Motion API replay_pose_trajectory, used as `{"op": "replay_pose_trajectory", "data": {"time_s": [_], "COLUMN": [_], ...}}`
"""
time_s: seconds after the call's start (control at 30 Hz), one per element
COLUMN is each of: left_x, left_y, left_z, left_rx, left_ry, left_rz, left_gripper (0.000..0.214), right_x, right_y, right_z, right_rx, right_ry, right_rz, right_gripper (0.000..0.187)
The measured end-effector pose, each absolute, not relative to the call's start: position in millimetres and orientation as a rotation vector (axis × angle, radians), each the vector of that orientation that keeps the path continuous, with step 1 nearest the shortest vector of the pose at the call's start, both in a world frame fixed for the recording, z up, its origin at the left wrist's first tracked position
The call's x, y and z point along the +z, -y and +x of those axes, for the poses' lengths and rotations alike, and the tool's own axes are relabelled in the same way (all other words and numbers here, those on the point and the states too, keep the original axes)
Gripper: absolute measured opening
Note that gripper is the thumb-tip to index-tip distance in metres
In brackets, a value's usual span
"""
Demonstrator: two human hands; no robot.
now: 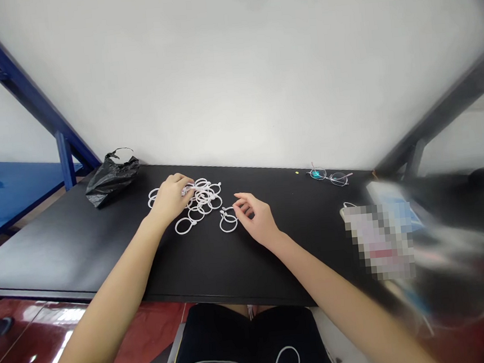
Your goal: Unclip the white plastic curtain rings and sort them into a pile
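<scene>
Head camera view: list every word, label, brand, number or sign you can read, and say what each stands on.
No text can be read.
Pixelated item at right: masked, unreadable.
Blue-and-white item beside it: too blurred to read.
White rings and black bag: no lettering visible.

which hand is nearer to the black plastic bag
Left. The left hand is over the cluster of white rings, to the right of the black plastic bag; the right hand is farther right, at a smaller group of rings.
</scene>
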State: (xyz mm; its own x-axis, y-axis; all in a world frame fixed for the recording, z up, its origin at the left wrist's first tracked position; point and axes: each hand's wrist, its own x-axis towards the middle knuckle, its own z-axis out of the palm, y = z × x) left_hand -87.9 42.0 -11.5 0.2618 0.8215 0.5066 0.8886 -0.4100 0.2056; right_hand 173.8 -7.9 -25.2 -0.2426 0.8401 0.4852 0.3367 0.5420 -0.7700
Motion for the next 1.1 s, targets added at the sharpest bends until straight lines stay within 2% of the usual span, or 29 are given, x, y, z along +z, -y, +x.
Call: {"op": "replay_pose_trajectory", "data": {"time_s": [0.17,0.37,0.53,0.73,0.9,1.1], "left_x": [-9.1,-1.4,-6.6,-10.0,-7.4,-5.4], "left_y": [-38.8,-30.3,-18.2,-6.9,-5.8,-4.9], "left_z": [-86.3,-69.1,-41.7,-21.0,-21.3,-18.2], "left_rx": [-0.735,-0.910,-0.817,-0.714,-0.908,-1.520], "left_ry": [1.687,1.462,1.252,1.176,1.257,1.446], "left_rz": [-2.407,-2.572,-2.839,-2.993,-3.028,-3.220], "left_gripper": [0.024,0.031,0.036,0.036,0.034,0.027], "right_x": [-25.6,-25.4,-24.8,-34.1,-32.2,-24.5], "right_y": [6.5,6.9,8.1,0.4,1.1,2.8], "right_z": [175.0,175.2,173.7,175.8,175.7,174.8], "right_rx": [0.623,0.589,0.580,0.655,0.540,0.698], "right_ry": [1.830,1.983,2.159,2.052,1.907,1.626], "right_rz": [-0.987,-1.002,-1.121,-1.071,-1.079,-1.086], "right_gripper": [0.022,0.008,0.008,0.014,0.011,0.008]}}
